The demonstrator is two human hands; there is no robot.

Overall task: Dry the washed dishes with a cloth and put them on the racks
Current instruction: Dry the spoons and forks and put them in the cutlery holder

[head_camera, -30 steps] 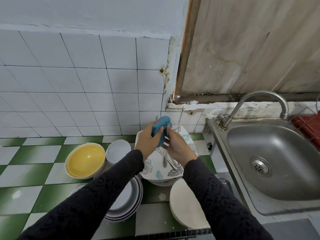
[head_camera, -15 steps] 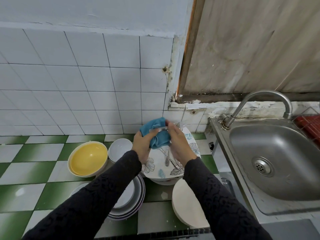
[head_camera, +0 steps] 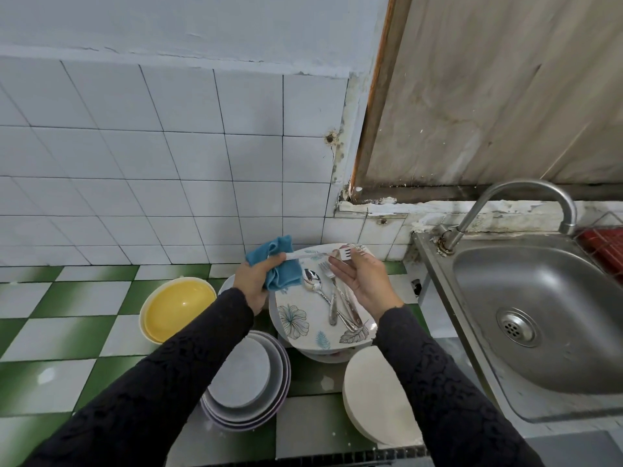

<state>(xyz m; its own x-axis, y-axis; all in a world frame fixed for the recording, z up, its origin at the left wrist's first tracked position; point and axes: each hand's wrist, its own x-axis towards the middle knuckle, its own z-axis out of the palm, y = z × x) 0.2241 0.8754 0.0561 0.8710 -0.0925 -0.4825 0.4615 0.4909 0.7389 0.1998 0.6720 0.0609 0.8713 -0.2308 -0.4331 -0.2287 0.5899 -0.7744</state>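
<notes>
You hold a fork level between both hands, above the flowered plate.
Your left hand (head_camera: 256, 281) is closed around the blue cloth (head_camera: 281, 269), and the cloth wraps the handle end of the fork (head_camera: 313, 255). Your right hand (head_camera: 365, 283) pinches the same fork at its prongs. The fork is over the far edge of the flowered plate (head_camera: 296, 321), which stands on the worktop (head_camera: 67, 332). On this plate lie a spoon (head_camera: 312, 281) and other cutlery. A yellow bowl (head_camera: 178, 308) stands to the left.
</notes>
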